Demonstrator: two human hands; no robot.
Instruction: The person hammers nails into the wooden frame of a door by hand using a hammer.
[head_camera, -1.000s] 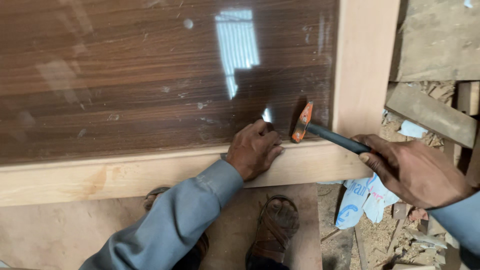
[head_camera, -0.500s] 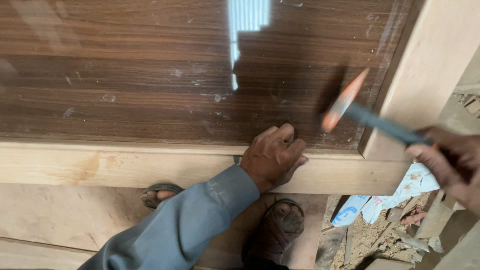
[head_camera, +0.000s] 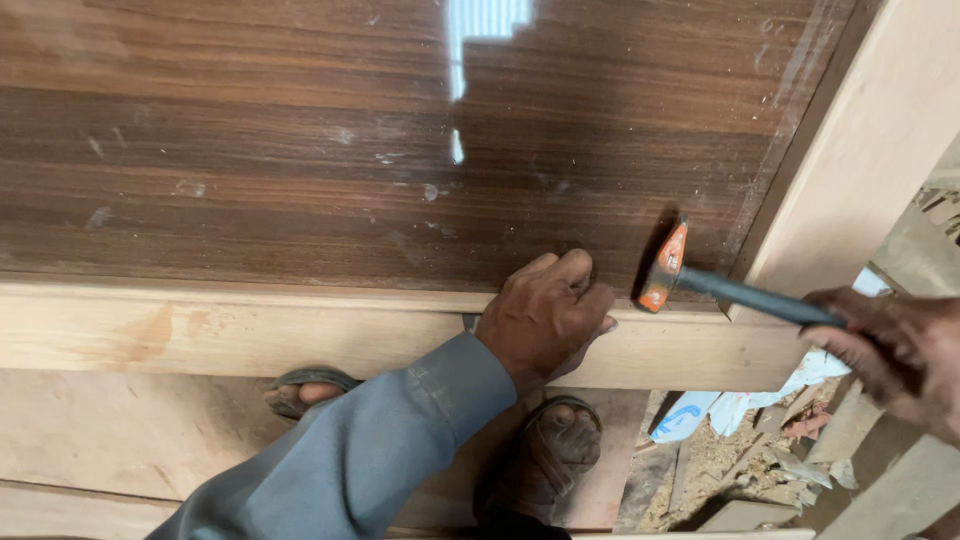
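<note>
Big dark veneered panel (head_camera: 300, 150) lying flat in its pale wooden frame (head_camera: 250, 330), the person's sandalled feet (head_camera: 550, 450) just below. Left hand (head_camera: 545, 315) is curled over the frame's lower rail, fingers bunched at the panel's edge as if pinching something small; I can't make it out. Right hand (head_camera: 885, 345) is closed round the dark handle of the orange-headed hammer (head_camera: 665, 268), its head poised just above the corner. Looks like nailing; the strike needs to land clear of those fingers.

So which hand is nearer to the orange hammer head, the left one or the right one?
Left. The left hand rests on the pale wooden frame, just beside the orange hammer head. The right hand grips the far end of the dark handle.
</note>
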